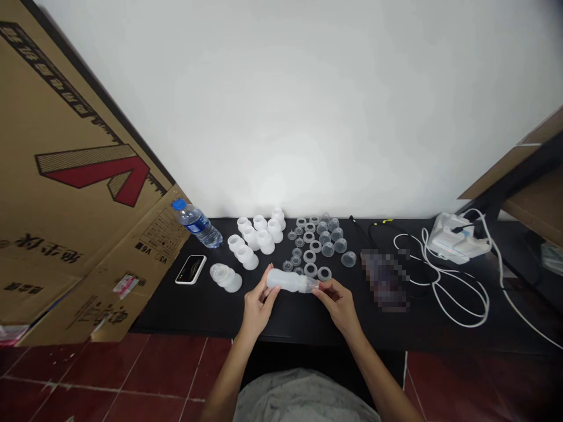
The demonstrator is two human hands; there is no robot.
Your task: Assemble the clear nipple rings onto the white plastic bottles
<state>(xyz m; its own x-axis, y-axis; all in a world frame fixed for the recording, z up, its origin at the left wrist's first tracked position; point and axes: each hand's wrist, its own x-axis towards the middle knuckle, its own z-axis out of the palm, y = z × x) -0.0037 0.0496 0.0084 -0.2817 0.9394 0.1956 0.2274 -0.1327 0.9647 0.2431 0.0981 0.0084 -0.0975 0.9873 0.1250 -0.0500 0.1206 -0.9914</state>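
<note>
Left hand (259, 300) clamped around a frosted white plastic bottle (285, 280), right hand (336, 305) pinched on its clear end; bottle at 12 o'clock over the black surface (193, 310), translucent plastic rings (310, 270) just beyond.

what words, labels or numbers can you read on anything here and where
"V6" on the brown cardboard sheet, beside a small box
"V3" on the same sheet, next to it
"V" as a large red shape on the sheet
Dark printed characters on the sheet: too blurred to read
Blue label on the clear plastic water bottle: too small to read
</note>
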